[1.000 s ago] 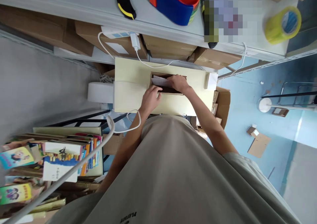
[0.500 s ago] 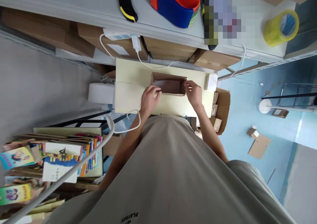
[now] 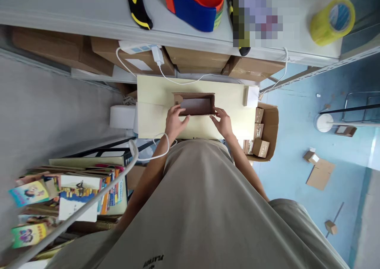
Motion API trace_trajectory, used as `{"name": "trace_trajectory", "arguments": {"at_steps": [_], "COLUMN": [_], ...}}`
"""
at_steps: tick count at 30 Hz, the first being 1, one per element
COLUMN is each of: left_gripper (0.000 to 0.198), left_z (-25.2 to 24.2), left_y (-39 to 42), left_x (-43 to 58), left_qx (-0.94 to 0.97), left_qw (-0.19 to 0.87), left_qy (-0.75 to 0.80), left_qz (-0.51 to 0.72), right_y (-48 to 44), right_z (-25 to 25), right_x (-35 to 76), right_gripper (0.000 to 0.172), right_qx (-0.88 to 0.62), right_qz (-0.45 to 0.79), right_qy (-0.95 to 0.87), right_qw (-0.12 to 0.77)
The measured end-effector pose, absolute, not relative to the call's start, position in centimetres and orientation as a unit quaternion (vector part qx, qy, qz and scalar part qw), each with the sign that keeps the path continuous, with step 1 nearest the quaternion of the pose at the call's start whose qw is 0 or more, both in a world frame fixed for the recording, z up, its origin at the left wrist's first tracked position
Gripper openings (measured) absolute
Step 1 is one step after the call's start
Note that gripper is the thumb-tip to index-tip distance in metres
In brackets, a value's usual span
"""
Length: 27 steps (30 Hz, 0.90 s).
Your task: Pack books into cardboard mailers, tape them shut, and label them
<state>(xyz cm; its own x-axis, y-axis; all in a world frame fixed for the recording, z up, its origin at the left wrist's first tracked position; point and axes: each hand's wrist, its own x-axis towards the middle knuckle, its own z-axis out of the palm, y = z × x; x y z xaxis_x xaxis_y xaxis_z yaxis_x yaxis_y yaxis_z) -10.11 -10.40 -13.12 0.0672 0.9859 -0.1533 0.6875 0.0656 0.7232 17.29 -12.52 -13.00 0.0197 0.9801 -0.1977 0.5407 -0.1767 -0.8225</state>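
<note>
An open, narrow cardboard box [image 3: 194, 115] rests on a pale yellow board in front of me, its pale inside showing. Around its left front corner curls my left hand [image 3: 175, 122], fingertips at the rim and thumb by the front wall. My right hand [image 3: 223, 124] holds the opposite end, with its fingers on the right front corner and the thumb in front. Between them the two hands steady the box. Anything under the fingertips is hidden.
A small white box [image 3: 251, 96] sits at the right end of the yellow board [image 3: 151, 120]. A carton [image 3: 273, 130] of small boxes stands beyond. The shelf above bears a utility knife [image 3: 138, 7], a tape dispenser [image 3: 194, 8] and a tape roll [image 3: 332, 21]. A white cable [image 3: 157, 157] crosses my left arm.
The cardboard box has shifted slightly left on the board and turned a little. My right hand has come down from its right wall to the front corner, and the left hand's fingers have spread.
</note>
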Motion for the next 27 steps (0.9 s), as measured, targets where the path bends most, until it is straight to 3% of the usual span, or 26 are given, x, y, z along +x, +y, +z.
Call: {"name": "trace_trajectory", "arguments": {"at_steps": [3, 5, 12, 16, 27], "left_gripper": [0.013, 0.01, 0.016, 0.019, 0.013], "left_z": [-13.6, -13.9, -14.5, -14.7, -15.8], "left_y": [-10.7, -10.6, -10.9, -11.7, -12.4], "left_x": [-11.4, -12.2, -12.8, -12.5, -12.6], "left_qx": [0.688, 0.706, 0.717, 0.718, 0.711], "left_qw": [0.347, 0.359, 0.422, 0.443, 0.446], "left_qy": [0.608, 0.582, 0.526, 0.503, 0.505], "left_qz": [0.192, 0.182, 0.177, 0.186, 0.203], "right_y": [-12.8, -12.9, -14.7, -14.9, -11.8], "right_z": [-13.3, -13.2, -12.8, -13.2, -13.8], "right_x": [17.8, 18.2, 19.6, 20.1, 19.3], "right_gripper": [0.032, 0.028, 0.06, 0.069, 0.051], "right_qx": [-0.654, -0.646, -0.632, -0.652, -0.652], "right_qz": [0.36, 0.357, 0.443, 0.472, 0.478], "right_qy": [-0.617, -0.628, -0.563, -0.511, -0.528], "right_qw": [0.25, 0.246, 0.296, 0.301, 0.259]}}
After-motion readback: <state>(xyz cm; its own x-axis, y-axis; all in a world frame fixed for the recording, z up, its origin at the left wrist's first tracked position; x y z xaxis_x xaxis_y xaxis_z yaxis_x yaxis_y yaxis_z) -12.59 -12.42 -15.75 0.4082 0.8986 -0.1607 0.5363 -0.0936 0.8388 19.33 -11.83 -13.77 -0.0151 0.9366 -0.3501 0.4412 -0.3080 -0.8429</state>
